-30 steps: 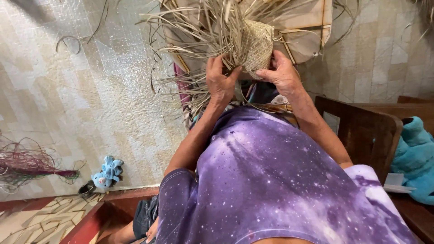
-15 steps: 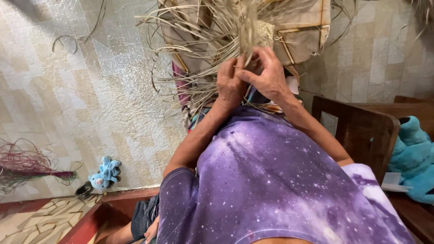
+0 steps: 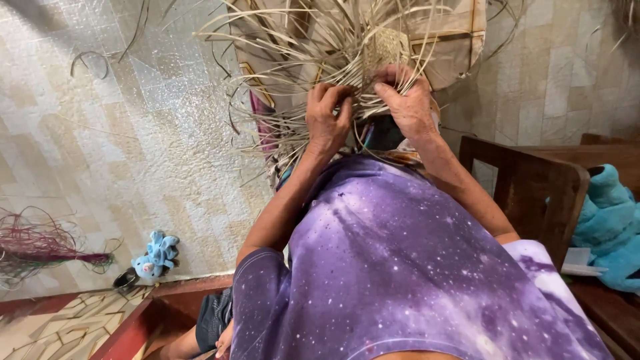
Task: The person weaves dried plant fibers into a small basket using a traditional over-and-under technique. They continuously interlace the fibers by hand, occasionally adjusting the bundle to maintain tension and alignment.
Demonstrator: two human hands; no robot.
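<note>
Left hand (image 3: 328, 117) and right hand (image 3: 408, 103) fingers pinch dry, flat straw strips (image 3: 300, 47) around a small woven patch (image 3: 385, 48)

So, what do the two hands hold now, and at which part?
Both hands grip the pale straw weaving. The left hand holds loose strands below the woven patch, the right hand pinches strands at the patch's lower edge.
</note>
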